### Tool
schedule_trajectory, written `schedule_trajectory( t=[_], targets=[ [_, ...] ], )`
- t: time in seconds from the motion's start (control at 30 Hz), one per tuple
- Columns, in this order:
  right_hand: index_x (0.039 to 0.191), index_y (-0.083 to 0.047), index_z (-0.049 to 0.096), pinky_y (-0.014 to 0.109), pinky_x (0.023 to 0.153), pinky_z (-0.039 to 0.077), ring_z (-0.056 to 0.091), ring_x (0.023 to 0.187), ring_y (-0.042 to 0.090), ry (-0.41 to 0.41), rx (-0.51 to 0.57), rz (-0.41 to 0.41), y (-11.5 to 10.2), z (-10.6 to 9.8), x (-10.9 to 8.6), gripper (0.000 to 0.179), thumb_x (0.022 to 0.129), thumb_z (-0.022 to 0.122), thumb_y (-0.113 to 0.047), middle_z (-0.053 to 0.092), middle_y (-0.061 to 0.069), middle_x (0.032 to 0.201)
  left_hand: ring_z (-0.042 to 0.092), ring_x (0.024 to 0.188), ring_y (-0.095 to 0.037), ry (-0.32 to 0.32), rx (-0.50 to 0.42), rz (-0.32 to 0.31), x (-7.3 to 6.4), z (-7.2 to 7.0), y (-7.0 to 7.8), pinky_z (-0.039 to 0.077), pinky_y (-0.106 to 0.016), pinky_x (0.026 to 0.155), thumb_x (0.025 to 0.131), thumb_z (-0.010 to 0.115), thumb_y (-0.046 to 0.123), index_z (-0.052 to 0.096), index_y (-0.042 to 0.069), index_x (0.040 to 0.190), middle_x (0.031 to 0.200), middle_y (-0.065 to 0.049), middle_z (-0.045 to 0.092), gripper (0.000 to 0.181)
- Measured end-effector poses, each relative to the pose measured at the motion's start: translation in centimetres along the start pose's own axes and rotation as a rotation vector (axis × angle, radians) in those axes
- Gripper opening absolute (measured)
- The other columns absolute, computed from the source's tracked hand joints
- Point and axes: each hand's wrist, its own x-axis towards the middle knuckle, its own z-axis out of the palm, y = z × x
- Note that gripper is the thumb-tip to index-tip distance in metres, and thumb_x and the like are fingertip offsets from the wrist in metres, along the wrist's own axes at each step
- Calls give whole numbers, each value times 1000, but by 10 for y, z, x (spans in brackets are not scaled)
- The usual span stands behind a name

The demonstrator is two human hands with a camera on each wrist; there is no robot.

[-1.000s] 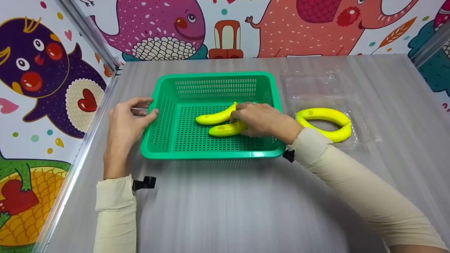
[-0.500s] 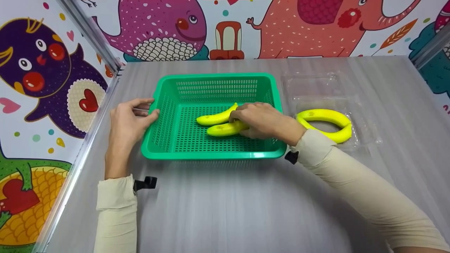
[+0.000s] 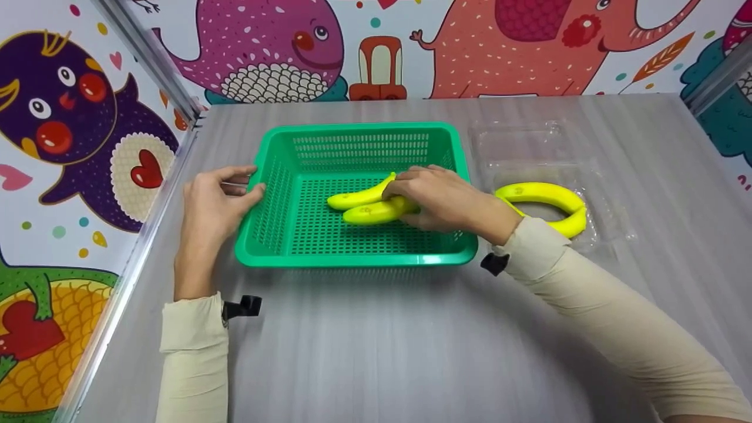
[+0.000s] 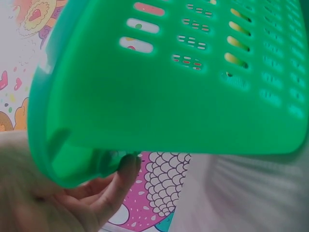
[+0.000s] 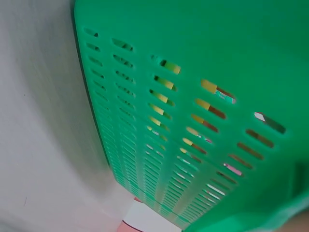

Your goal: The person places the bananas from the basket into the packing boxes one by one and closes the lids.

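Along the near part of the table (image 3: 364, 346), two pale sleeves (image 3: 194, 358) reach forward, the right one slanting in beside the lower banana ring. Over the near right corner of a green basket (image 3: 352, 259), the right hand (image 3: 443, 197) curls its fingers round the front banana (image 3: 370, 214), which lies inside, blunt end to the left. Its fingertips are hidden, so how firm that hold is cannot be told; if it is loose, the smooth banana could slip or twist.

Level with this, the left hand (image 3: 214, 202) grips the basket's left rim, fingers hooked beneath it in the left wrist view. Bearing down or tugging on that one side could tilt or slide the basket.

Just behind the front banana rests the rear banana (image 3: 355, 198), close enough to be dragged or knocked. Right of the basket, two more bananas (image 3: 537, 189) form a ring in a clear container (image 3: 520, 144); thin and light-looking, it might shift if the forearm brushes it. Beyond stands a cartoon-printed wall (image 3: 405, 17).
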Motion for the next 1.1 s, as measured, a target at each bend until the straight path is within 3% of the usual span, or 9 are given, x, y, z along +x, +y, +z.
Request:
schedule_trajectory(
  t=[0.1,0.27,0.6,0.87,1.1],
  targets=[
    [138,-14,73,53,111,52,64,128,30,15,5,-5,1,-3,-2,44,96,84,-19,74,7,137,79,106,-33,4,-5,5,0,0,0,47,-5,75,97,82,23,79,10,133,120,-18,80,38],
    [137,-13,73,51,111,52,65,125,29,42,23,-4,4,-10,-7,43,96,83,-19,74,7,136,79,106,-32,5,-3,3,-1,1,0,45,-3,73,97,82,23,79,10,133,120,-18,81,38],
    [134,-14,75,45,99,59,65,117,27,114,74,-21,11,-28,-19,41,95,85,-21,75,5,134,80,108,-32,-11,-2,-8,-1,2,1,60,-18,82,97,82,24,78,10,135,121,-17,81,40],
    [136,-19,74,45,98,61,63,119,24,132,104,51,15,-45,-27,44,94,86,-24,74,2,135,79,107,-31,-11,-3,-16,-1,1,1,50,-5,73,98,82,24,78,10,135,121,-16,81,40],
    [135,-18,75,46,96,56,64,116,25,163,99,42,19,-50,-32,43,94,87,-22,74,3,132,80,107,-32,2,-5,-9,0,0,1,47,-3,71,97,82,24,78,11,134,120,-17,81,39]
  ],
)
